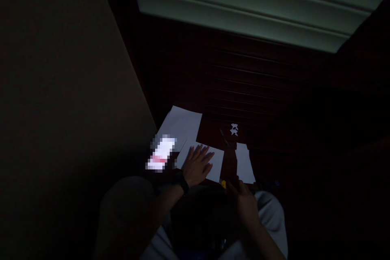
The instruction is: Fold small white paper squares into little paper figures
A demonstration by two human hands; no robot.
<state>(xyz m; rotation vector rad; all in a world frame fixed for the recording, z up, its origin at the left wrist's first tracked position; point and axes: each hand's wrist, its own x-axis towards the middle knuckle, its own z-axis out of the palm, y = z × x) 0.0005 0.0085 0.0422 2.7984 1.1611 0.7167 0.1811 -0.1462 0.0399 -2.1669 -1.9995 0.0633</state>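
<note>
My left hand (197,167) lies flat with its fingers spread on a white sheet of paper (215,165), near its front edge. To the right, my right hand (244,200) is closed around a dark tool with a yellow end, which looks like a utility knife (224,184). The yellow end is at the front right corner of that sheet. Most of the tool is hidden by my fingers and the dark.
Another white sheet (183,124) lies behind, and a lit, blurred-out phone-like screen (161,153) is at left. White paper pieces (244,164) lie at right, with torn-looking scraps (234,129) and a thin dark tool (224,137) farther back. A wall (76,69) rises at left.
</note>
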